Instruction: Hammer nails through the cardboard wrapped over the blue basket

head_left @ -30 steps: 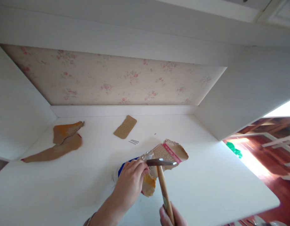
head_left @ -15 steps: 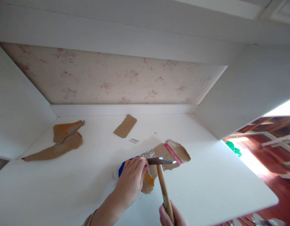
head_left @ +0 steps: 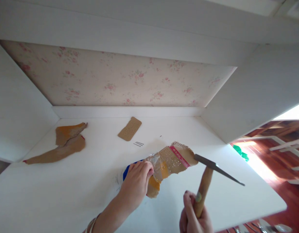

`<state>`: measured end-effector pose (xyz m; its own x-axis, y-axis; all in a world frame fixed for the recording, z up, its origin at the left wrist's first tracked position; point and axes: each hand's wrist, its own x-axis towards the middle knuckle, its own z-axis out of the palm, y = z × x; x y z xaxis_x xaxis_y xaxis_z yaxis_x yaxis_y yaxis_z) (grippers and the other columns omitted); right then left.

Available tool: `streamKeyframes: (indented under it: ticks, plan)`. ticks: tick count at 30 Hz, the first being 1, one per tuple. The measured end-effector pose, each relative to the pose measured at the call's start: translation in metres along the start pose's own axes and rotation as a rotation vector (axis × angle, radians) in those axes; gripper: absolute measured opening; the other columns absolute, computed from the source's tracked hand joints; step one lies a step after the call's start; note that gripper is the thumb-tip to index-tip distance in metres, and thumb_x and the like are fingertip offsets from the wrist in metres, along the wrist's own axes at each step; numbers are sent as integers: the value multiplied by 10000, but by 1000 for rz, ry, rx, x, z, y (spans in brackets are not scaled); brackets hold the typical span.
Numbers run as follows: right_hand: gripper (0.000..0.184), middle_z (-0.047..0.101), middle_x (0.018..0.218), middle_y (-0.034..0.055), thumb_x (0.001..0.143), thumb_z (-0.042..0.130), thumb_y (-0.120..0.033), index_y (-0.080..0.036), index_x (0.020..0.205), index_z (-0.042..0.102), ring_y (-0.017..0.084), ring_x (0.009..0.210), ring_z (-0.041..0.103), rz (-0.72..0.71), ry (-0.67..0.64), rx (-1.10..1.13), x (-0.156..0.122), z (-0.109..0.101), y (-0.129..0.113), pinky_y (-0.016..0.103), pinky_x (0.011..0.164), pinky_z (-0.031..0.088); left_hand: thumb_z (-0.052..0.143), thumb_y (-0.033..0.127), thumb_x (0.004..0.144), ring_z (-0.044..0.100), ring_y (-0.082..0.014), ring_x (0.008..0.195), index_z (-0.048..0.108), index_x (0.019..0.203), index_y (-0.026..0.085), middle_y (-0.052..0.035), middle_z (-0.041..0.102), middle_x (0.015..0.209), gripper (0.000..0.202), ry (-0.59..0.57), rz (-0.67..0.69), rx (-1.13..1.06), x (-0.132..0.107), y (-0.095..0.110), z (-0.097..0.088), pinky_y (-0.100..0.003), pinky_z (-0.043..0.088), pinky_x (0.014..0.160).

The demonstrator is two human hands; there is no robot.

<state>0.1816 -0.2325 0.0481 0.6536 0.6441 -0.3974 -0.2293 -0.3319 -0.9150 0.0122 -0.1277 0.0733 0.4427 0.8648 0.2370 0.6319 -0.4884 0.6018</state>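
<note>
My right hand (head_left: pixel 196 213) is wrapped round the wooden handle of a hammer (head_left: pixel 203 191). Its dark metal head is held up to the right of a torn piece of cardboard (head_left: pixel 173 160), overlapping that piece's right end in view. The cardboard has many small holes, a pink printed strip and clear plastic (head_left: pixel 154 159) over its left part. My left hand (head_left: pixel 137 178) rests at the cardboard's left end with fingers curled and pinched together; what they hold is hidden. A blue object (head_left: pixel 126 172) shows partly beneath this hand.
Several nails (head_left: pixel 139 144) lie on the white desk (head_left: pixel 66 194), near a small perforated cardboard piece (head_left: pixel 130 128). Torn brown cardboard (head_left: pixel 66 147) lies at the left. White side panels and a floral-papered back wall (head_left: pixel 139 81) enclose the desk.
My right hand has swung the hammer right and away from my left hand, its head now turned at a slant. My left hand stays in place on the cardboard.
</note>
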Motion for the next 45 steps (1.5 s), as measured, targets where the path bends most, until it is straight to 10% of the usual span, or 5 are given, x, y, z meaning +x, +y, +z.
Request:
streamKeyframes:
  ticks: [4,12,24,32,45]
  plan:
    - [705,629,504,-70,732,755,-627,-186,1250,570,110,380,523,-117,-11,35,28,8,-32,186,373,419,383,170,1021,631,-205,903,520,930,237,-11,676,938,178,1,-10,-21,0,-1,0,-364,430,805]
    - [444,634,541,-91,694,863,-451,-224,833,508,89,434,568,-124,-66,183,62,23,-39,153,383,446,394,161,1014,638,-214,914,518,927,233,-20,677,941,167,16,5,-36,2,1,1,-376,456,815]
    - [458,643,634,-126,619,920,-364,-230,810,526,51,514,653,-154,120,432,45,28,-36,95,565,570,418,333,1036,704,-168,965,579,998,240,-31,740,1027,190,263,-217,-349,-9,-5,-14,-275,538,846]
    - [545,662,613,-123,496,969,-247,-229,798,515,75,516,692,-142,168,574,36,30,-25,80,537,579,404,324,1039,695,-151,748,580,993,247,-9,730,927,197,195,-179,-254,-15,-3,-9,-259,541,682]
    - [504,651,602,-118,541,963,-256,-220,796,530,59,508,674,-164,144,647,37,31,-29,69,523,565,439,310,1025,704,-209,871,593,1014,240,-38,717,914,169,353,-150,-44,-34,-24,-4,-353,567,811]
